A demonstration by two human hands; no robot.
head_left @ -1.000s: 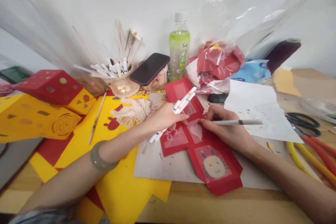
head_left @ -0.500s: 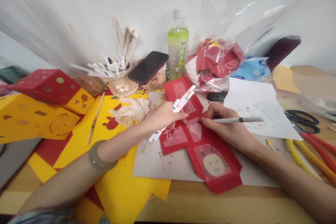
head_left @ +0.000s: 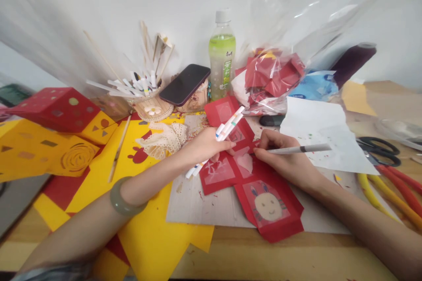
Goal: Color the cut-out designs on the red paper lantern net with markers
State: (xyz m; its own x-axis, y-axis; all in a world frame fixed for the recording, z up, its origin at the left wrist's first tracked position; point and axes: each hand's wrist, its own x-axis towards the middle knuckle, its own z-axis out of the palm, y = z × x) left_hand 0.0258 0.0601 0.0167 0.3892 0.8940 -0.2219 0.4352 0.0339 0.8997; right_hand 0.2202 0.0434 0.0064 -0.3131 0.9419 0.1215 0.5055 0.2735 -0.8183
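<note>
My left hand (head_left: 211,145) is closed round several white markers (head_left: 230,125) with coloured bands, and its fingers rest on a red folded-out paper box shape (head_left: 217,175). Clear film covers cut-out designs on that red paper, among them a pale heart (head_left: 245,163) and a smiling animal face (head_left: 271,207). In my right hand (head_left: 283,153), a thin white and grey marker (head_left: 300,149) lies between thumb and fingers. Its tip end is hidden behind the fingers, close to the red paper. Grey cardboard (head_left: 211,210) lies beneath the red shape.
Behind stand a drink bottle (head_left: 222,59), a phone (head_left: 186,83) on a small holder, and a pot of markers (head_left: 151,107). Decorated boxes (head_left: 59,105) and yellow paper (head_left: 158,246) are on the left. Speckled white paper (head_left: 319,136) and scissors (head_left: 380,151) lie right.
The view has shifted very slightly. Both hands keep their places and their grips; the red paper stays where it was.
</note>
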